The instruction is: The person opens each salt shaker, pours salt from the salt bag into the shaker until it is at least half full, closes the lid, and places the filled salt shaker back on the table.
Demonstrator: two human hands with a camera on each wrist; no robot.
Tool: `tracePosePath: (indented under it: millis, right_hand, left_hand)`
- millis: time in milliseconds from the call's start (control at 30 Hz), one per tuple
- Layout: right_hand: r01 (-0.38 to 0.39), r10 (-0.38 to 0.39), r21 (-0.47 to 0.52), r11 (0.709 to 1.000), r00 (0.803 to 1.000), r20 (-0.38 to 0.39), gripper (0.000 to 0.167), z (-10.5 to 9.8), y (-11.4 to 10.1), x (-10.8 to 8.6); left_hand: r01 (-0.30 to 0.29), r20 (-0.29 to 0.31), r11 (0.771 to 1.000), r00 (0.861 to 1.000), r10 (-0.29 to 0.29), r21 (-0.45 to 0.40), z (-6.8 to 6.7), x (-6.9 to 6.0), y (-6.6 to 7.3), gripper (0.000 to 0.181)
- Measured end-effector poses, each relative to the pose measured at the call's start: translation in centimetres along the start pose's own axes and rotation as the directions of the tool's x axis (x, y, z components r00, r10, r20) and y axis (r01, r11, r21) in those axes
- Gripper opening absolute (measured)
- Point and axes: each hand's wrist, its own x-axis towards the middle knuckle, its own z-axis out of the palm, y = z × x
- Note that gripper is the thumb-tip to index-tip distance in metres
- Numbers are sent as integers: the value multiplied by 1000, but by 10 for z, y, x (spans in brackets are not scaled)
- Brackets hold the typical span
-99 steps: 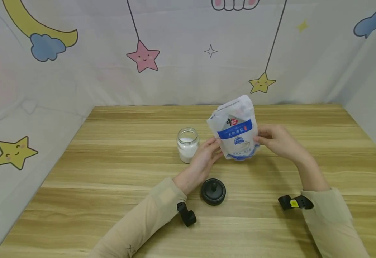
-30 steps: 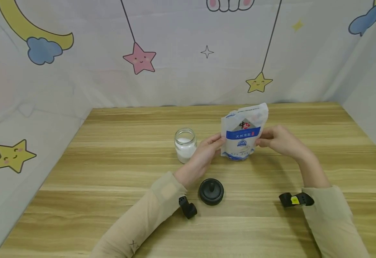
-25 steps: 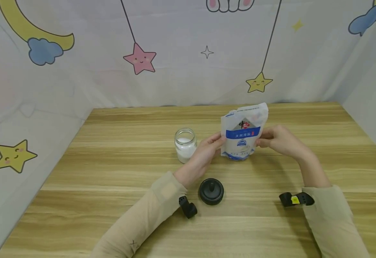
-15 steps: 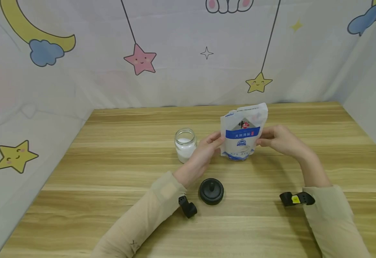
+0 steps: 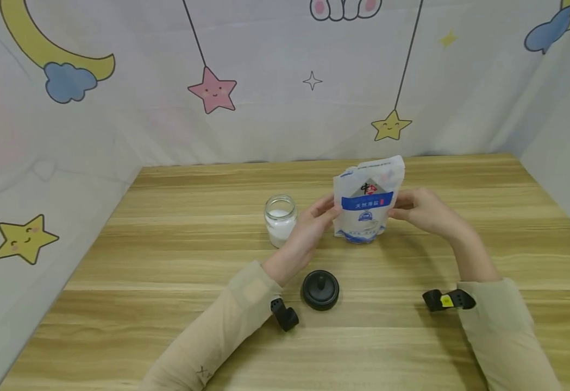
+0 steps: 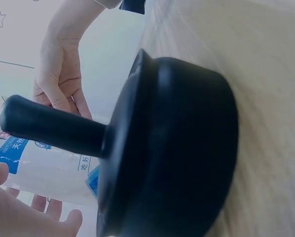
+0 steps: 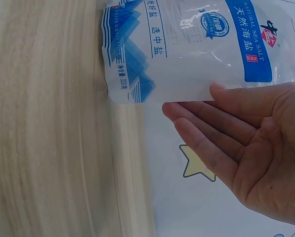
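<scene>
1. The sea salt bag [image 5: 369, 190] is upright, between the two hands, its printed front facing the head camera. Its base is at the tabletop [image 5: 192, 266]; whether it bears weight there, I cannot tell.
2. The left hand [image 5: 310, 231] grips the bag's left edge, the thumb on the front and fingers behind.
3. The right hand [image 5: 428, 214] pinches the opposite edge: in its wrist view the thumb tip lies against the front, with the other fingers extended along and behind the edge.
4. A glass jar [image 5: 269, 224] stands upright left of the bag, mouth uncovered, partly filled with white contents [image 5: 279, 214]. The left hand overlaps its side in the head view; contact is unclear.
5. The black lid [image 5: 320, 298] lies on the wood-grain tabletop nearer the person, knob [image 6: 53, 127] up, looming large in the left wrist view.
6. Behind hangs a pale backdrop [image 5: 265, 133] printed with stars.
</scene>
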Motion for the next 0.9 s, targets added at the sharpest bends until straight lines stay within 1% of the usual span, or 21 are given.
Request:
tracePosePath:
  millis: [267,433,567,900]
  right_hand:
    - [21,-21,9,1000,1000,-1,31,-2,-1,-1]
    - [5,-5,-2,1000,1000,-1,30,-4,-3,-5]
    - [-5,5,4,1000,1000,-2,32,-6,-4,-8]
    - [-22,22,2,1000,998,-56,36,-11,-12,-15]
  left_hand:
    - [-2,5,1000,1000,2,14,-1,-1,0,41]
    - [-20,16,1000,1000,20,17,-1,-2,1,41]
    - [-47,24,999,999,47,24,-1,-3,2,42]
    - [-94,14,995,996,93,30,-2,-8,10,45]
